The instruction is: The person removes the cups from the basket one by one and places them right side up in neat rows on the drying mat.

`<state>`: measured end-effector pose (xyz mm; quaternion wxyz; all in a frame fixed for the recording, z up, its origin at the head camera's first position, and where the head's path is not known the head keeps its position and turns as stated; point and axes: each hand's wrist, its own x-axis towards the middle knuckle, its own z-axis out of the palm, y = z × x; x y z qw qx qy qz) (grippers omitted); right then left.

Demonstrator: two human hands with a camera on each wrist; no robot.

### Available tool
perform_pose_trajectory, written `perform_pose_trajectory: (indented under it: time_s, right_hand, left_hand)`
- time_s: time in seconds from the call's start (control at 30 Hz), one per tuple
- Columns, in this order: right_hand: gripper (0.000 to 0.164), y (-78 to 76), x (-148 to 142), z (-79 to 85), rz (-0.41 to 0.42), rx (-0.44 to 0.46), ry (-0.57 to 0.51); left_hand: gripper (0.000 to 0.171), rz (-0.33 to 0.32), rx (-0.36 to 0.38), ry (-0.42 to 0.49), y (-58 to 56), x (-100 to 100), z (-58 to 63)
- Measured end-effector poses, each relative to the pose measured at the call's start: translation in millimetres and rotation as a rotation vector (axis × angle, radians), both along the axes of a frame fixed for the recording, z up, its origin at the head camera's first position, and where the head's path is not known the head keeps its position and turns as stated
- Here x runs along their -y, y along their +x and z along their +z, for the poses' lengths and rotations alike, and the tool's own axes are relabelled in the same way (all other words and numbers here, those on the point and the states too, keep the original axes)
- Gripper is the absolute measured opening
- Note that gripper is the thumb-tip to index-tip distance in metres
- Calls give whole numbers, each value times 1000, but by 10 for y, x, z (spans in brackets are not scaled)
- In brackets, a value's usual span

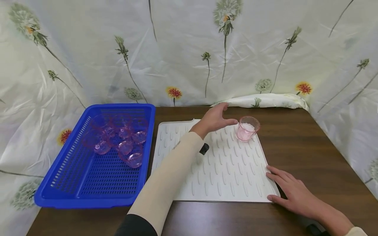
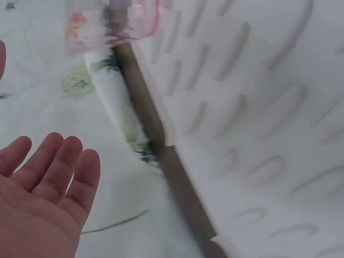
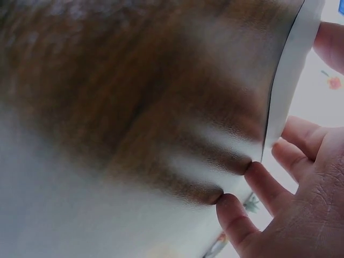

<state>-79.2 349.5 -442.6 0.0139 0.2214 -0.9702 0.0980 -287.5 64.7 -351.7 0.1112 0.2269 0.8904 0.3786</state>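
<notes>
A clear pink glass cup (image 1: 247,129) stands upright at the far right corner of the white ribbed mat (image 1: 218,170). My left hand (image 1: 215,119) is over the mat's far edge with its fingers spread and nothing in them; its thumb points at the cup's left side. In the left wrist view that hand (image 2: 48,199) shows apart from the cup (image 2: 113,24), which is cut off at the top. My right hand (image 1: 290,191) rests at the mat's near right corner, fingers extended. Its fingertips touch the mat's edge and the tabletop in the right wrist view.
To the left is a blue plastic basket (image 1: 88,200) with several pink cups (image 1: 125,146) grouped in its far half. The dark wooden table (image 1: 295,141) carries it and the mat. A flower-printed sheet (image 1: 183,59) hangs behind and at both sides, with a fold (image 1: 271,100) lying on the back edge.
</notes>
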Motion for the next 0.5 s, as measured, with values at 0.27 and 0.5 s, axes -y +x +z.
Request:
perform_pose_trajectory:
  time_s: [0.27, 0.5]
  right_hand:
    - [73, -2, -6, -4, -9, 13, 4]
    - [72, -14, 0, -36, 13, -24, -9]
  left_hand:
    - [69, -143, -132, -64, 119, 165, 580]
    - [58, -152, -207, -31, 304, 592, 896]
